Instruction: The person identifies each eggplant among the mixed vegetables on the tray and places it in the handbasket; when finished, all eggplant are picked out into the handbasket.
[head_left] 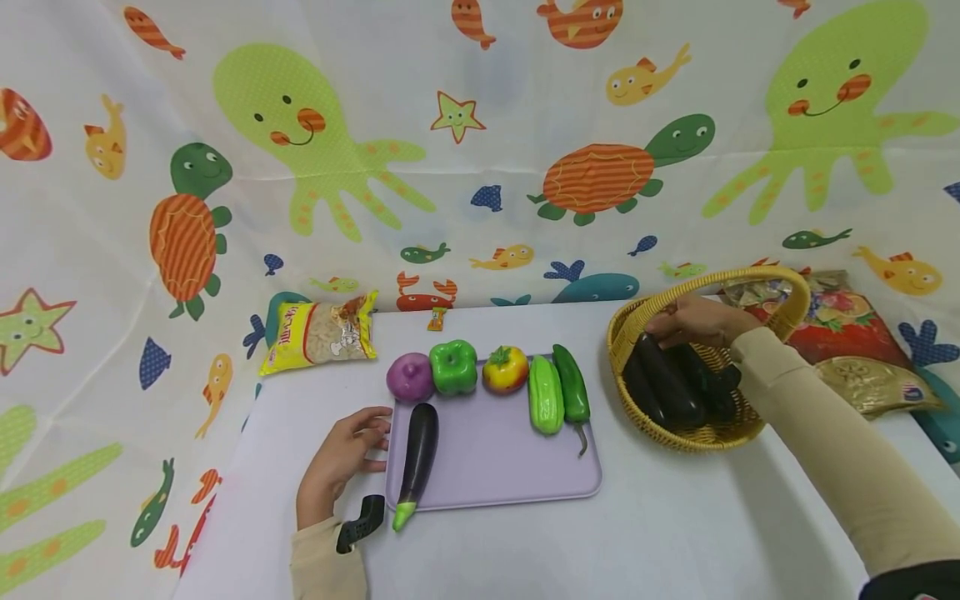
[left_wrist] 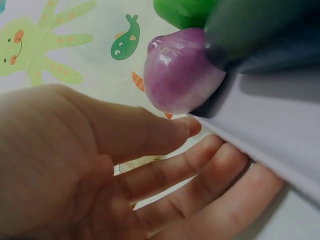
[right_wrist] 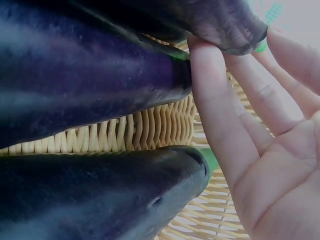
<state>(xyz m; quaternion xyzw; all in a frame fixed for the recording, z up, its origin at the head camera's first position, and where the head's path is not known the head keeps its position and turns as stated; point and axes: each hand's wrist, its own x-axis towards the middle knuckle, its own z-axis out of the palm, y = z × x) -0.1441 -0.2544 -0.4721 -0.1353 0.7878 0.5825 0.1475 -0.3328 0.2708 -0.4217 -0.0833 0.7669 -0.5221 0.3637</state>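
My right hand (head_left: 697, 321) reaches into the yellow wicker basket (head_left: 693, 446) under its handle. Its thumb and fingers pinch the end of a dark eggplant (right_wrist: 225, 22), among several other eggplants (head_left: 675, 387). Fingers slightly bent, my left hand (head_left: 345, 454) rests its fingertips against the left rim of the lilac tray (head_left: 510, 467). On that side of the tray lies an eggplant (head_left: 418, 458), its green tip over the front rim. A purple onion (left_wrist: 182, 70) sits at the back left corner, beside a green bell pepper (head_left: 453, 367).
Along the tray's back are a yellow-red pepper (head_left: 506, 370), a light green ridged vegetable (head_left: 546, 396) and a green chili pepper (head_left: 572, 385). Behind stand a yellow snack bag (head_left: 321, 333) and a small orange packet (head_left: 437, 319). Red and gold bags (head_left: 847, 325) lie right of the basket.
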